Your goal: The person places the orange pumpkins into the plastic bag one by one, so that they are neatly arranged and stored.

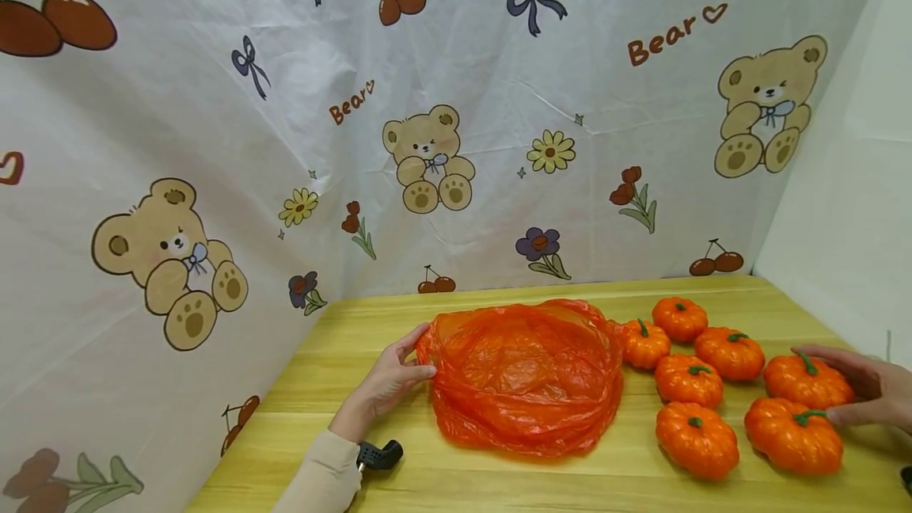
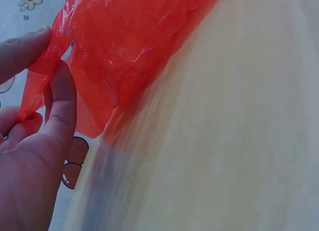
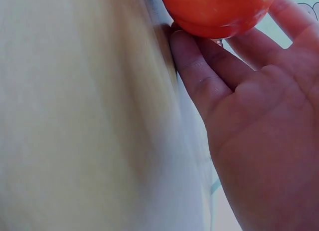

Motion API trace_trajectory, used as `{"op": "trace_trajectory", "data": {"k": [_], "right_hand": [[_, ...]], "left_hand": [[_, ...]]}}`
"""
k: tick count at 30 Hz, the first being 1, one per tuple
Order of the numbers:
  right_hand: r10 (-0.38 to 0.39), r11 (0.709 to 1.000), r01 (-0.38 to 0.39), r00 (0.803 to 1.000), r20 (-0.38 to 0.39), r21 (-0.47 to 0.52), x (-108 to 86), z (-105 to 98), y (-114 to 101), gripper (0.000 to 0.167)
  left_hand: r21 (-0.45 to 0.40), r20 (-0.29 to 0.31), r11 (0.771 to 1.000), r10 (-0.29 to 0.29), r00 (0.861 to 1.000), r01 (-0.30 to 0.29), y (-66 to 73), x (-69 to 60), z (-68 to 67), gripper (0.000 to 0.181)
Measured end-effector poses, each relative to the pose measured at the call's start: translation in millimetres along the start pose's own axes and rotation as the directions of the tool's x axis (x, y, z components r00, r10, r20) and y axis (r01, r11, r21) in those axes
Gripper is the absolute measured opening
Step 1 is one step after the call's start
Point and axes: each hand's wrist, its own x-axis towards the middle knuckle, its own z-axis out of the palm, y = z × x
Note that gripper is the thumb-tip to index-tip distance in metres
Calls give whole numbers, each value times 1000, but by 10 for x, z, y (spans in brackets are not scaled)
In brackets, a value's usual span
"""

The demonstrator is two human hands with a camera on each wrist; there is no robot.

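Observation:
A thin, translucent red-orange plastic bag (image 1: 527, 370) lies spread on the table, its mouth facing the near side. My left hand (image 1: 392, 374) pinches the left edge of the bag between thumb and fingers; in the left wrist view the film (image 2: 119, 46) runs between the fingers. At the far right, my right hand (image 1: 879, 390) holds a small orange pumpkin (image 1: 805, 382) with a green stem, fingers behind it and thumb in front. In the right wrist view the fingers reach around this pumpkin (image 3: 217, 11). The thumb lies close to another pumpkin (image 1: 794, 438) in front.
Several more small pumpkins (image 1: 697, 440) stand grouped between the bag and my right hand; one (image 1: 644, 345) adjoins the bag's right edge. The wood-grain table (image 1: 570, 485) meets a bear-print cloth (image 1: 484, 244) at the back and left, and a white wall (image 1: 848, 220) at right.

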Motion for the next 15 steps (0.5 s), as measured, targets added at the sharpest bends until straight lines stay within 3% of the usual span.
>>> {"op": "trace_trajectory", "data": {"k": [3, 7, 11, 15], "right_hand": [[134, 990, -134, 991, -12, -45, 11, -20, -35, 86], [275, 954, -277, 961, -35, -113, 46, -65, -90, 95], [292, 944, -301, 953, -80, -135, 56, -95, -106, 97], [230, 961, -251, 960, -161, -120, 49, -63, -86, 92]], "left_hand": [[8, -9, 1000, 1, 1000, -1, 1, -2, -3, 96], [7, -16, 1000, 1, 1000, 0, 2, -1, -4, 97], [-5, -13, 1000, 3, 1000, -3, 5, 12, -5, 96], [-5, -18, 1000, 3, 1000, -3, 3, 23, -8, 98]]}}
